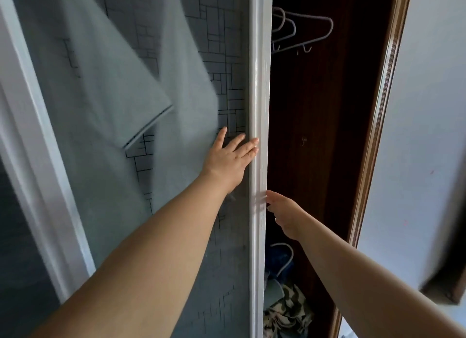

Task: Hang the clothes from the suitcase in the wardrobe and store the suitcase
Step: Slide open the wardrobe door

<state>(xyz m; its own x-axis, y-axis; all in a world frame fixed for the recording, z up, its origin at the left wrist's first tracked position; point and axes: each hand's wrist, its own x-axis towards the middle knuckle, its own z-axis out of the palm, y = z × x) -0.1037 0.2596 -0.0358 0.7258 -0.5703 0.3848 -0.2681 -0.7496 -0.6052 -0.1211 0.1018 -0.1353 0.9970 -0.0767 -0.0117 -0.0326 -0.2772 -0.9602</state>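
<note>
Faced a wardrobe [315,136] through a narrow opening, dark inside. Pressed the left hand [230,152] flat near the centre, fingers spread, on the grey, black-lined sliding door [227,60], fingertips touching its white edge strip [259,85]. Held the right hand [285,214], at 5 o'clock of the left, against the same strip, fingers loosely straight, gripping nothing. Saw no suitcase anywhere. Found the only clothes [285,310] as a crumpled heap low in the wardrobe at 6 o'clock, with a blue garment [277,259] and a loose hanger above it. Noted pale empty hangers [302,30] at 1 o'clock.

Judged the right fingertips most at risk: might get nipped against the brown wooden jamb [378,110] if the door slid toward 3 o'clock. Judged a flat palm likely to slip on the smooth-looking panel rather than move it. Thought the heap could snag the door's lower edge if cloth spilled into its path.

Made out a plain pale wall [428,110] at 3 o'clock, past the jamb, and a white frame [37,110] at 9 o'clock. Found much of the view motion-blurred.
</note>
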